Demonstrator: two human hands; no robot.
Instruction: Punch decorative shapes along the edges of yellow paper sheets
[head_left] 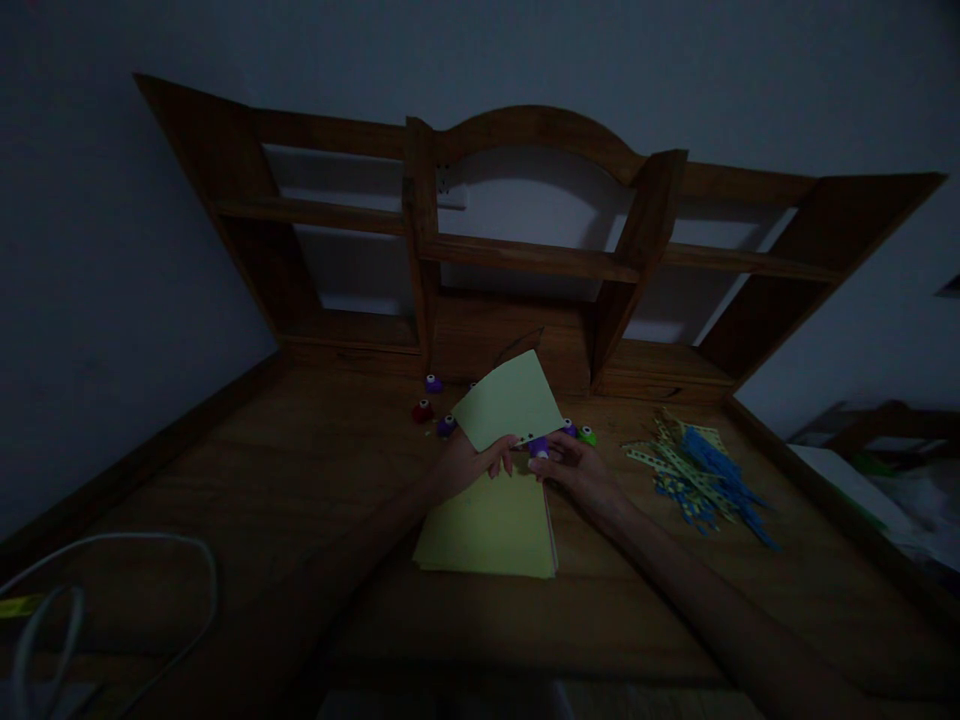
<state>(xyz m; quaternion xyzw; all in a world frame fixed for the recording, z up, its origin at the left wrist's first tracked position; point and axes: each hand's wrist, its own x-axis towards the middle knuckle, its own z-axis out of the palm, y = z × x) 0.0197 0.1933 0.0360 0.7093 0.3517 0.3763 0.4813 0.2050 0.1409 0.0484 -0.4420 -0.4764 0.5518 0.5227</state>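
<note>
My left hand (469,465) grips a yellow paper sheet (510,400) by its lower edge, holding it tilted above the desk. Small dark punched shapes show along that edge. In my right hand (577,470) is a purple craft punch (538,449), closed in the fingers at the sheet's lower right edge. Below both hands lies a stack of yellow paper (487,530). More small punches stand behind and beside the sheet: a red punch (422,410), a purple punch (446,426) and a green punch (586,435). The raised sheet partly hides another one.
Cut paper strips in yellow and blue (697,470) lie heaped on the desk's right side. A wooden shelf unit (532,260) rises at the back. A white cable (150,537) loops at the lower left. The room is dim.
</note>
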